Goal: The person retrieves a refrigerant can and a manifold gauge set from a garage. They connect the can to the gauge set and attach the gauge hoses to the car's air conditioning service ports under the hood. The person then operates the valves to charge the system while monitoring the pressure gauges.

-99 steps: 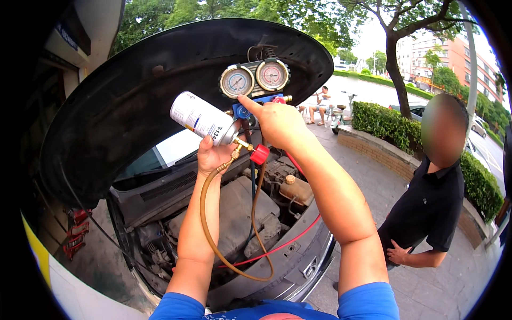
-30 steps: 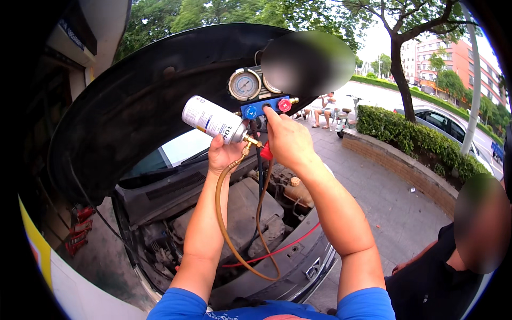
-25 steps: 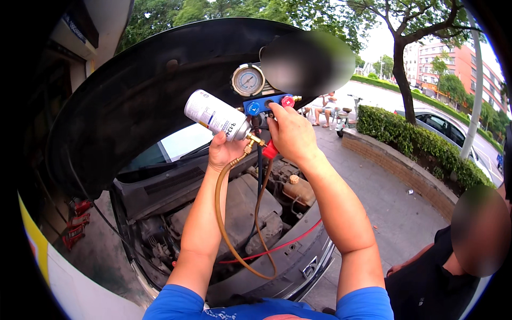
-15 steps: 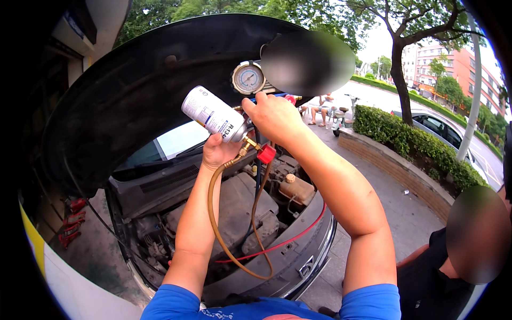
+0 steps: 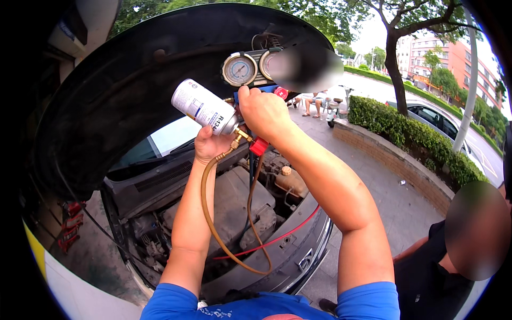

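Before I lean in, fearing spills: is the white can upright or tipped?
Tipped: the left hand holds the can aslant, brass fitting at its lower end.

We saw that the car (image 5: 296, 261) stood between a grey pavement (image 5: 370, 173) and a dull floor (image 5: 96, 261). On the pavement were a scooter (image 5: 335, 113), a low planter wall (image 5: 394, 160) of brick, and a small white piece of litter (image 5: 402, 182) near this wall. On the floor we noticed several red metal stands (image 5: 71, 226). The open engine bay (image 5: 154, 250) carried a dusty engine cover (image 5: 240, 194) and, beside it, a brownish tank (image 5: 289, 184). A red hose (image 5: 288, 233) passed across the front panel (image 5: 301, 242); whether it touched everywhere, we could not tell.
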### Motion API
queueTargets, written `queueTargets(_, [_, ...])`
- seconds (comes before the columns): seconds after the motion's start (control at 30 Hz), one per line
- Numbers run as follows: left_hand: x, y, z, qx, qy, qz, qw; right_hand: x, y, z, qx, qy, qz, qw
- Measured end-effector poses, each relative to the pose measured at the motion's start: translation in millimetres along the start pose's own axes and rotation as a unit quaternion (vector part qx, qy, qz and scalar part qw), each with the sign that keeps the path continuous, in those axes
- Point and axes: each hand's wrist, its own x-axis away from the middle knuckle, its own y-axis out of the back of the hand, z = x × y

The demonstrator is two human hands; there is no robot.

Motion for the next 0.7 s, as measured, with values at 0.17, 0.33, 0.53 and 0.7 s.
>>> queueTargets(0.17, [-0.7, -6.9, -1.5, 0.006, 0.01, 0.015, 1.0, -3.1, -14.2, -4.3, 0.0, -0.012, -0.015, 1.0])
queueTargets(0.33, [-4.3, -15.6, -2.1, 0.033, 0.024, 0.006, 0.999, -0.7, -20.7, -2.7, -0.035, -0.061, -0.066, 0.995])
queueTargets(0.53, [-3.6, -18.0, -8.2, 0.036, 0.041, 0.016, 0.998, 1.6, -17.7, -0.7, -0.058, -0.054, -0.04, 0.996])
queueTargets(0.7, [6.8, -6.4, 5.8, 0.052, 0.021, -0.026, 0.998, 11.9, -2.1, -7.9, -0.166, -0.056, 0.025, 0.984])
